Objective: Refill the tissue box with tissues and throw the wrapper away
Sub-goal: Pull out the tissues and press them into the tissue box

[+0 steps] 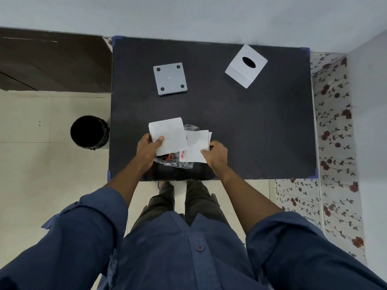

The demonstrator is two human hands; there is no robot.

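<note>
Pinching one tissue stack [168,136] in the left hand [146,150] and another [196,146] in the right hand [216,154] over the wrapper [173,162] at 6 o'clock, box [246,65] at 1 o'clock unfilled, base [170,78] off, bin [89,131] at 9 o'clock waiting.

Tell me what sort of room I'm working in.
Probably a home room: tiled floor, floral wall covering, a small black table against the wall, and a black waste bin beside it.
</note>
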